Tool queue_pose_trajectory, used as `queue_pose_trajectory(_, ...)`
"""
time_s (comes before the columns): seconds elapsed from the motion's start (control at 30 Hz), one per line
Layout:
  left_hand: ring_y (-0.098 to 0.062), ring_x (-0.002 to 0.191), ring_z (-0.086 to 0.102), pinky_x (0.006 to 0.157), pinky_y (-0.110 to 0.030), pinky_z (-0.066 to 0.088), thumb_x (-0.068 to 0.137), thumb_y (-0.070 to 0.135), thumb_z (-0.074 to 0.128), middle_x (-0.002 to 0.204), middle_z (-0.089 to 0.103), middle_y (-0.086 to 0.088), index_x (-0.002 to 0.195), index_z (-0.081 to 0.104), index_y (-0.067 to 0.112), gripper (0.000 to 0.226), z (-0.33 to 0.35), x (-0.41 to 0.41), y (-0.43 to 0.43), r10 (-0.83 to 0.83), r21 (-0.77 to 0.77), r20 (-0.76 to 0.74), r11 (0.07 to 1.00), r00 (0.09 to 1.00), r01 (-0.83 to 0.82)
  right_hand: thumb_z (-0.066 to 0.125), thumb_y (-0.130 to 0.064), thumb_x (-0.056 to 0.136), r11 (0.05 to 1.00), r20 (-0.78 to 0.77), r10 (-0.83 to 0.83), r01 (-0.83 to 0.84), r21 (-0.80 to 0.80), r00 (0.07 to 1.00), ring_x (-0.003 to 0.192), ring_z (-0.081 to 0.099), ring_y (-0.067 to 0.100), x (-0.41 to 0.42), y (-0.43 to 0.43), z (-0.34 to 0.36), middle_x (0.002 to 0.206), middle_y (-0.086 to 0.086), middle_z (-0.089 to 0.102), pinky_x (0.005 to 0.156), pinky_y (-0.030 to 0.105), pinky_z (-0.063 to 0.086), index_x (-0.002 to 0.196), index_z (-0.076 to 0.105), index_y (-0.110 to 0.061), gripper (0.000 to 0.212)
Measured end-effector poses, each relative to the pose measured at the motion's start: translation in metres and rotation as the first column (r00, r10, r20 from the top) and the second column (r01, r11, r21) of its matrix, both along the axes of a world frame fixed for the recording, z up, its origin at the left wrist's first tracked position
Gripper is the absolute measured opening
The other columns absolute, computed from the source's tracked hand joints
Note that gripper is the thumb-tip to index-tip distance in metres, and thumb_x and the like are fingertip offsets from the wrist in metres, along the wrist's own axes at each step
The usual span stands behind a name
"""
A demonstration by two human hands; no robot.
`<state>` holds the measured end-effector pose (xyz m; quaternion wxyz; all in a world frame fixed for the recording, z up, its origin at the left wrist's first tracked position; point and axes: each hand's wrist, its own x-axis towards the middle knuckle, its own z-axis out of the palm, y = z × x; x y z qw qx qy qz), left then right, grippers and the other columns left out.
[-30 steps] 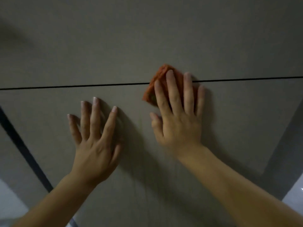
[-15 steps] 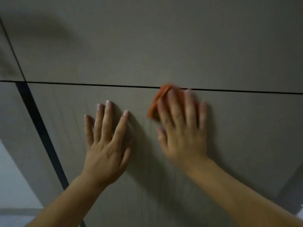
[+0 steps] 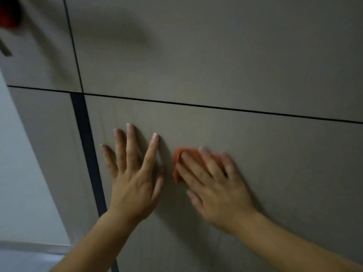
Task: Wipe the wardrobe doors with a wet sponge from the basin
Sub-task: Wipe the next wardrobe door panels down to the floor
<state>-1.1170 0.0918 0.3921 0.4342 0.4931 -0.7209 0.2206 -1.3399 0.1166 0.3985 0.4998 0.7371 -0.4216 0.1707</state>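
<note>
A grey-beige wardrobe door (image 3: 284, 173) fills the lower part of the head view, with another door panel (image 3: 196, 55) above a thin dark horizontal gap. My right hand (image 3: 214, 185) lies flat with straight fingers on an orange sponge (image 3: 177, 156), pressing it against the lower door; most of the sponge is hidden under the fingers, and the hand is blurred. My left hand (image 3: 133, 177) rests open on the same door just left of the sponge, fingers spread.
A dark vertical strip (image 3: 88, 154) runs down the door's left edge, with another wardrobe panel (image 3: 49, 144) beyond it. A pale wall and floor (image 3: 17, 193) show at the far left. Something red and blurred (image 3: 8, 14) sits in the top left corner.
My right hand has slid the sponge down from the horizontal gap onto the lower door. The view has shifted, showing more of the wardrobe's left side.
</note>
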Motion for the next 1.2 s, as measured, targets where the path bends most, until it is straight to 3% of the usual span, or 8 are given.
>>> queue_pose_trajectory(0.1, -0.05, 0.153, -0.009, 0.114, -0.079, 0.002, 0.098, 0.05, 0.041, 0.169, -0.011, -0.021, 0.164, 0.004, 0.026, 0.08, -0.005, 0.014, -0.004, 0.014, 0.008, 0.015, 1.0, 1.0, -0.014, 0.047, -0.046, 0.098, 0.999, -0.039, 0.022, -0.023, -0.022, 0.999, 0.156, 0.015, 0.029, 0.006, -0.001, 0.011, 0.169, -0.001, 0.019, 0.125, 0.053, 0.008, 0.161, 0.028, -0.025, 0.069)
queue_pose_trajectory(0.27, -0.046, 0.155, -0.01, 0.115, -0.078, 0.001, 0.097, 0.049, 0.042, 0.169, -0.008, -0.02, 0.164, 0.004, 0.028, 0.08, -0.006, 0.031, -0.006, 0.048, 0.009, -0.12, 0.999, 0.992, -0.047, 0.04, -0.046, 0.101, 0.993, 0.189, -0.003, 0.025, -0.114, 0.982, 0.157, 0.003, 0.037, 0.039, -0.016, 0.07, 0.17, 0.006, 0.005, 0.124, 0.06, -0.001, 0.163, 0.017, -0.02, 0.071)
queue_pose_trajectory(0.43, -0.043, 0.156, -0.008, 0.116, -0.077, 0.007, 0.095, 0.044, 0.046, 0.17, -0.008, -0.017, 0.164, 0.005, 0.027, 0.081, -0.011, 0.054, -0.008, 0.037, 0.014, -0.097, 0.999, 0.995, -0.036, 0.048, -0.046, 0.098, 1.0, -0.133, 0.001, 0.0, 0.003, 0.991, 0.157, 0.012, 0.033, 0.047, -0.008, 0.015, 0.17, 0.003, 0.017, 0.126, 0.056, 0.006, 0.162, 0.026, -0.022, 0.071)
queue_pose_trajectory(0.6, -0.038, 0.157, -0.007, 0.119, -0.072, 0.006, 0.098, 0.044, 0.041, 0.171, -0.008, -0.011, 0.163, 0.005, 0.026, 0.077, -0.014, 0.066, -0.009, 0.048, 0.018, -0.206, 0.999, 0.977, -0.046, 0.03, -0.048, 0.103, 0.998, 0.011, -0.01, 0.011, -0.058, 1.0, 0.157, 0.004, 0.038, 0.098, -0.024, 0.089, 0.172, 0.007, 0.006, 0.125, 0.06, 0.005, 0.164, 0.015, -0.021, 0.068)
queue_pose_trajectory(0.7, -0.033, 0.158, -0.01, 0.121, -0.069, 0.007, 0.099, 0.047, 0.04, 0.171, -0.009, -0.009, 0.164, 0.008, 0.024, 0.075, -0.024, 0.064, -0.005, 0.089, 0.075, -0.386, 0.995, 0.918, -0.065, 0.032, -0.051, 0.103, 0.999, -0.09, -0.004, 0.001, -0.033, 0.996, 0.157, -0.001, 0.038, 0.105, -0.027, 0.083, 0.172, 0.01, 0.0, 0.125, 0.059, -0.003, 0.164, 0.009, -0.019, 0.073)
queue_pose_trajectory(0.83, -0.033, 0.157, -0.011, 0.121, -0.069, 0.008, 0.099, 0.049, 0.038, 0.171, -0.012, -0.009, 0.163, 0.008, 0.027, 0.074, -0.04, 0.07, -0.004, 0.123, 0.124, -0.421, 0.989, 0.899, -0.077, 0.045, -0.048, 0.1, 1.0, -0.266, 0.029, -0.029, 0.004, 0.964, 0.157, 0.012, 0.036, 0.096, -0.023, 0.058, 0.171, 0.008, 0.013, 0.125, 0.058, 0.01, 0.163, 0.02, -0.019, 0.074)
queue_pose_trajectory(1.03, -0.032, 0.158, -0.008, 0.122, -0.067, 0.009, 0.099, 0.046, 0.04, 0.171, -0.007, -0.009, 0.163, 0.012, 0.023, 0.074, -0.044, 0.07, -0.008, 0.12, 0.112, -0.515, 0.991, 0.849, -0.072, 0.034, -0.05, 0.103, 0.993, -0.124, 0.045, -0.057, -0.099, 0.991, 0.157, 0.003, 0.036, 0.174, -0.046, 0.13, 0.172, 0.008, 0.005, 0.125, 0.059, 0.003, 0.164, 0.015, -0.02, 0.07)
queue_pose_trajectory(1.2, -0.029, 0.158, -0.009, 0.123, -0.064, 0.013, 0.099, 0.049, 0.037, 0.172, -0.008, -0.007, 0.163, 0.003, 0.029, 0.075, -0.062, 0.083, -0.005, 0.154, 0.158, -0.554, 0.984, 0.818, -0.077, 0.047, -0.046, 0.1, 0.991, -0.4, 0.124, -0.133, 0.005, 0.908, 0.157, 0.012, 0.036, 0.142, -0.04, 0.076, 0.17, 0.01, 0.014, 0.124, 0.057, 0.013, 0.162, 0.022, -0.016, 0.073)
